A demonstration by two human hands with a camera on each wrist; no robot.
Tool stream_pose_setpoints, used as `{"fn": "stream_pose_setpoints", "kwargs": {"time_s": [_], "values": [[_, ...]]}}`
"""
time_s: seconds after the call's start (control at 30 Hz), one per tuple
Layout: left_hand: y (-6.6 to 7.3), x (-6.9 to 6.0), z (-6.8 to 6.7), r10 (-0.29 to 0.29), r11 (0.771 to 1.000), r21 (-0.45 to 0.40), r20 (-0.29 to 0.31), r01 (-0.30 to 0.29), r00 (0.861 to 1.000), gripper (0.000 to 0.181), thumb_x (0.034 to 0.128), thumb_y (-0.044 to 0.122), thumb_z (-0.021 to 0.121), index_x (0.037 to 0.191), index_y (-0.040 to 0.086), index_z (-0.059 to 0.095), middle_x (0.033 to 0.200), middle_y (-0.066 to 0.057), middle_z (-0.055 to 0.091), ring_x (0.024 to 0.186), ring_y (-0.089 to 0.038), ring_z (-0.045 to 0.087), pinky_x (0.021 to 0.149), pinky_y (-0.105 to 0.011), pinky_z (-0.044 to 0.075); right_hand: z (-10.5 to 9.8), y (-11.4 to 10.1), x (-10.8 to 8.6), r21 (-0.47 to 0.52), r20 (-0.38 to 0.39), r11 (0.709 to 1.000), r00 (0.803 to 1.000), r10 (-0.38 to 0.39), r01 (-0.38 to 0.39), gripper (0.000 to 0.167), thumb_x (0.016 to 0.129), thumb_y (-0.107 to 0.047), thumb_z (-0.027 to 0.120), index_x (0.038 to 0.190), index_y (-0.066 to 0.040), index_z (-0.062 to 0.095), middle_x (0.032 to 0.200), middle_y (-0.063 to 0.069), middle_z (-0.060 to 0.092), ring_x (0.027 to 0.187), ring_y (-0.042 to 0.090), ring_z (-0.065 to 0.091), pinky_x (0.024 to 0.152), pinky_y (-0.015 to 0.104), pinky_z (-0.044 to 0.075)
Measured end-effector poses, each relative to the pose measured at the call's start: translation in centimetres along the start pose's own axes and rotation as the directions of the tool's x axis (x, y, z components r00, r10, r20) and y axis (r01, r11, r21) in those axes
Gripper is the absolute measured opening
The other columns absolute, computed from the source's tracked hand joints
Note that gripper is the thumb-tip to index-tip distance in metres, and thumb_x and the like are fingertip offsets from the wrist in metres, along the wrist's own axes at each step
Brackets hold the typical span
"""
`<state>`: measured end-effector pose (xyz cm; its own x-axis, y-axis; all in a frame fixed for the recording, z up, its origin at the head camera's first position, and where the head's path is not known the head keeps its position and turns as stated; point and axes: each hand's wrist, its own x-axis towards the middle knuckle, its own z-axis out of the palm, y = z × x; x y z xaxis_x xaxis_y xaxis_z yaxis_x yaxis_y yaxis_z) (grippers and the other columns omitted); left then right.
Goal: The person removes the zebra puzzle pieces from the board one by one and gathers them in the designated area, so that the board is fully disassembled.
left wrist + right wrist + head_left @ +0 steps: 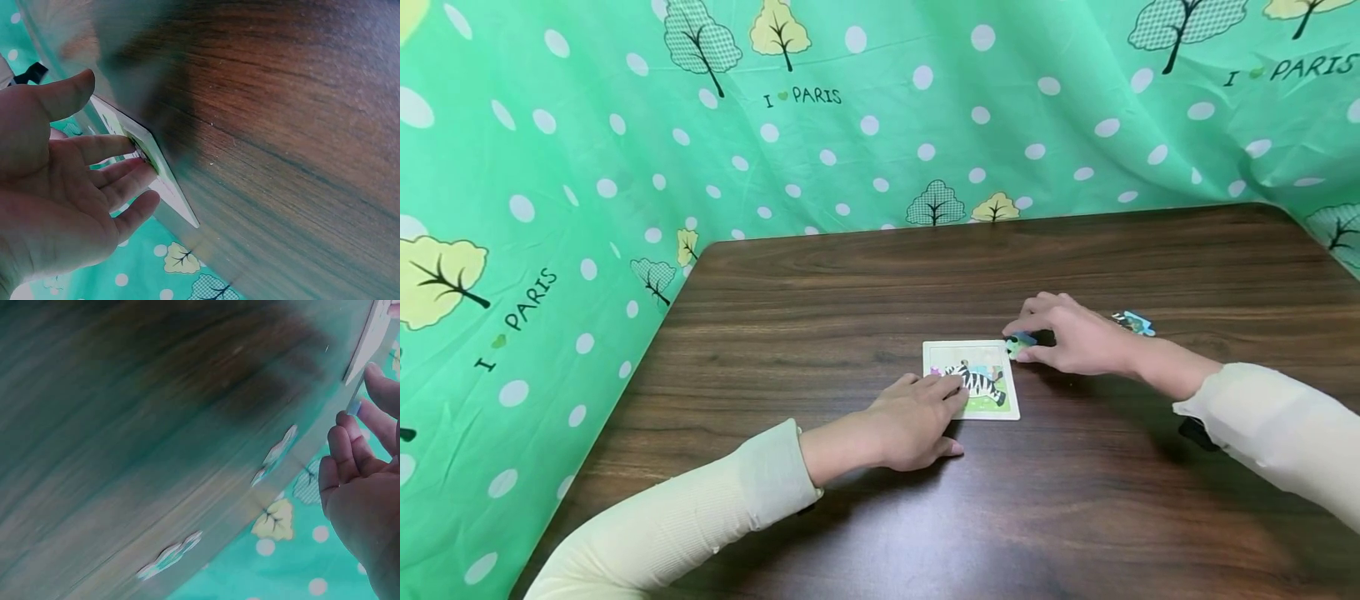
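Left hand (pixel 917 422) rests straight, parted fingers on the square white-bordered zebra puzzle (pixel 988 387), on the dark brown wooden surface (pixel 850 300); right hand (pixel 1067 335) pinches a small blue-green puzzle piece (pixel 1020 342) at its far right corner. The right wrist view catches two flat loose pieces (pixel 275 456) (the head view shows just one)!

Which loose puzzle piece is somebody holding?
The green-and-blue piece pinched in the right hand, near the zebra board's far right corner; the other two loose pieces lie on the table.
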<state>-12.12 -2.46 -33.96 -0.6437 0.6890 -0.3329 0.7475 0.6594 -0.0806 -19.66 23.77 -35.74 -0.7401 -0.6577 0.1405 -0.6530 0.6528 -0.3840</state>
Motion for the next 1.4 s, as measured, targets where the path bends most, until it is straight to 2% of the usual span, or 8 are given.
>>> {"fn": "stream_pose_setpoints", "kwargs": {"time_s": [0.27, 0.6, 0.73, 0.87, 0.97, 1.1, 1.23, 1.4], "values": [[0.0, -0.1, 0.1, -0.002, 1.000, -0.001, 0.009, 0.002, 1.000, 0.071, 0.0946, 0.054, 0.049, 0.151, 0.015, 0.031, 0.155, -0.001, 0.027, 0.141, -0.022, 0.030, 0.111, -0.035, 0.029, -1.5, 2.3, -2.0, 0.003, -0.168, 1.000, 0.986, -0.012, 0.013, 0.028, 0.077, -0.011, 0.080, 0.104, -0.011, 0.075, 0.083, -0.010, 0.058, 0.079, 0.013, 0.047, 0.065, 0.029, 0.040], [-0.1, -0.1, 0.2, -0.008, 1.000, -0.014, 0.011, 0.008, 1.000, 0.071, 0.0949, 0.054, 0.048, 0.151, 0.015, 0.030, 0.156, -0.001, 0.025, 0.142, -0.022, 0.029, 0.112, -0.035, 0.027, -3.5, 6.1, -6.0, -0.034, -0.237, 0.979, 0.954, 0.185, -0.199, 0.028, 0.074, -0.012, 0.083, 0.101, -0.014, 0.076, 0.087, -0.007, 0.062, 0.073, 0.012, 0.047, 0.060, 0.022, 0.035], [-0.2, -0.1, 0.3, -0.008, 1.000, -0.022, 0.013, 0.009, 1.000, 0.071, 0.0950, 0.053, 0.049, 0.152, 0.015, 0.030, 0.157, -0.001, 0.024, 0.142, -0.022, 0.028, 0.113, -0.036, 0.027, -4.6, 7.7, -7.7, -0.054, -0.241, 0.944, 0.922, 0.303, -0.324, 0.026, 0.078, -0.018, 0.080, 0.103, -0.013, 0.075, 0.086, -0.004, 0.061, 0.070, 0.009, 0.044, 0.057, 0.024, 0.033], [-0.2, -0.1, 0.3, -0.004, 1.000, -0.026, 0.012, 0.004, 1.000, 0.071, 0.0950, 0.053, 0.049, 0.152, 0.015, 0.030, 0.157, -0.001, 0.024, 0.142, -0.022, 0.028, 0.113, -0.036, 0.027, -5.4, 9.5, -9.4, -0.104, -0.232, 0.892, 0.883, 0.408, -0.440, 0.030, 0.083, -0.027, 0.076, 0.107, -0.008, 0.074, 0.085, 0.001, 0.059, 0.068, 0.011, 0.042, 0.055, 0.027, 0.032], [-0.2, -0.1, 0.2, -0.003, 1.000, -0.025, 0.012, 0.004, 1.000, 0.071, 0.0949, 0.053, 0.049, 0.152, 0.015, 0.030, 0.157, -0.001, 0.024, 0.142, -0.022, 0.028, 0.113, -0.036, 0.027, -5.6, 10.8, -10.5, -0.120, -0.222, 0.851, 0.849, 0.480, -0.512, 0.038, 0.086, -0.034, 0.072, 0.109, -0.003, 0.071, 0.085, 0.004, 0.058, 0.069, 0.017, 0.041, 0.056, 0.030, 0.032], [-0.2, -0.1, 0.1, -0.006, 1.000, -0.024, 0.013, 0.007, 1.000, 0.071, 0.0949, 0.053, 0.049, 0.152, 0.015, 0.030, 0.157, 0.000, 0.024, 0.142, -0.023, 0.028, 0.113, -0.036, 0.027, -5.6, 12.0, -11.7, -0.108, -0.222, 0.816, 0.814, 0.537, -0.568, 0.045, 0.088, -0.038, 0.069, 0.109, 0.002, 0.069, 0.085, 0.008, 0.057, 0.072, 0.022, 0.041, 0.057, 0.033, 0.033], [-0.1, -0.1, 0.1, -0.006, 1.000, -0.025, 0.017, 0.006, 1.000, 0.071, 0.0951, 0.053, 0.049, 0.152, 0.015, 0.029, 0.157, 0.000, 0.023, 0.142, -0.023, 0.028, 0.113, -0.036, 0.026, -5.4, 12.6, -12.4, -0.125, -0.222, 0.810, 0.812, 0.540, -0.573, 0.044, 0.087, -0.035, 0.070, 0.110, 0.003, 0.069, 0.084, 0.008, 0.057, 0.070, 0.022, 0.041, 0.057, 0.034, 0.033], [-0.1, 0.0, 0.1, -0.005, 1.000, -0.028, 0.020, 0.005, 1.000, 0.071, 0.0952, 0.053, 0.048, 0.152, 0.015, 0.029, 0.157, 0.000, 0.023, 0.142, -0.023, 0.027, 0.113, -0.036, 0.026, -5.1, 12.9, -12.5, -0.152, -0.213, 0.838, 0.845, 0.490, -0.525, 0.041, 0.087, -0.026, 0.072, 0.112, 0.006, 0.068, 0.086, 0.011, 0.059, 0.070, 0.022, 0.046, 0.056, 0.034, 0.035]]}}
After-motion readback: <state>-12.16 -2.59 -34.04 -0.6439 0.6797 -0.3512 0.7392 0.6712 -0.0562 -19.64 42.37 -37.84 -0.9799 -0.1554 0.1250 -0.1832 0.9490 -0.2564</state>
